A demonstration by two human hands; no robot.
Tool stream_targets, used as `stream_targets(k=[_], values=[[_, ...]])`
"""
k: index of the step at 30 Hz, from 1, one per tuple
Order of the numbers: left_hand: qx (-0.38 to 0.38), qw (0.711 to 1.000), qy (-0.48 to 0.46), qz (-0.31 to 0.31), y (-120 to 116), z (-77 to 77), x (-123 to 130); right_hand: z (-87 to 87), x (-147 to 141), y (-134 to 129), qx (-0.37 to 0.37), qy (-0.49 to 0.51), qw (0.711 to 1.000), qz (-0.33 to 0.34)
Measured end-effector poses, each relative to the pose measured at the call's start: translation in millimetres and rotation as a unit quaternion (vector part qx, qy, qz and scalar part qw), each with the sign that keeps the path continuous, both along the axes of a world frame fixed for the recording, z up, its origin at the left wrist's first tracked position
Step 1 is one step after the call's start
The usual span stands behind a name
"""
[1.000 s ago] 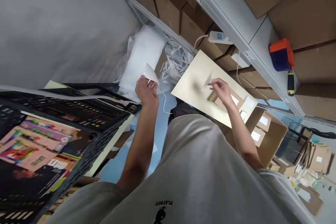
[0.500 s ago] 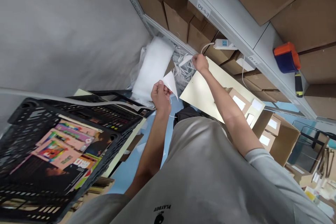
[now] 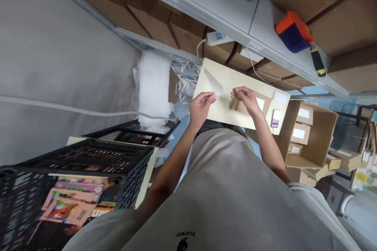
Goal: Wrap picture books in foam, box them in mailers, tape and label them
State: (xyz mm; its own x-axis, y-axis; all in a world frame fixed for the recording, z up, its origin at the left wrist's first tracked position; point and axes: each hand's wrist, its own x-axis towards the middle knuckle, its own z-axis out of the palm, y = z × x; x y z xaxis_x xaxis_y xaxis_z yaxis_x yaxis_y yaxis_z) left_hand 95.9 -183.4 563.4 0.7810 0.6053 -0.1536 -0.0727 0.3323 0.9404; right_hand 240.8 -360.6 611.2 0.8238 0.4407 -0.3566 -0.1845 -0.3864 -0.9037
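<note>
My left hand (image 3: 202,109) is closed in a pinch, over the near edge of the pale yellow board (image 3: 196,91). A thin white sheet (image 3: 214,81), like a label, stands tilted at its fingertips. My right hand (image 3: 246,100) faces it from the other side, fingertips drawn together; whether they touch anything is too blurred to tell. Beneath the right hand lies a small cardboard box (image 3: 240,109) with a white label (image 3: 260,103) on it. To its right are a phone (image 3: 275,118) and a white paper stack (image 3: 280,97).
Shelves of brown boxes (image 3: 188,35) run along the far side, with a power strip (image 3: 218,38) and an orange-and-blue tape dispenser (image 3: 294,33). White wrap (image 3: 153,86) and paper scraps (image 3: 188,72) lie left. A black crate (image 3: 129,180) holds magazines. An open carton (image 3: 321,141) stands right.
My left hand has moved right with the white sheet, over the board. My right hand has come back from the scraps, and the white strip near it is gone. The view has turned right.
</note>
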Motion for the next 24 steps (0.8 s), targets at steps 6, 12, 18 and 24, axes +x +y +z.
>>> stream_targets(k=[6, 12, 18, 24], values=[[0.152, 0.974, -0.037, -0.167, -31, 20.1, 20, 22.4, 2, -69, 0.034, -0.066, 0.993, -0.091], [0.284, 0.926, -0.054, -0.244, -61, 35.4, 33, 24.9, 18, -123, 0.002, -0.155, 0.982, -0.112], [0.418, 0.866, -0.070, -0.263, -93, 50.7, 36, 35.7, 33, -161, -0.017, -0.278, 0.954, -0.114], [0.550, 0.781, -0.063, -0.290, -126, 66.4, 34, 37.0, 53, -186, 0.000, -0.334, 0.942, -0.031]])
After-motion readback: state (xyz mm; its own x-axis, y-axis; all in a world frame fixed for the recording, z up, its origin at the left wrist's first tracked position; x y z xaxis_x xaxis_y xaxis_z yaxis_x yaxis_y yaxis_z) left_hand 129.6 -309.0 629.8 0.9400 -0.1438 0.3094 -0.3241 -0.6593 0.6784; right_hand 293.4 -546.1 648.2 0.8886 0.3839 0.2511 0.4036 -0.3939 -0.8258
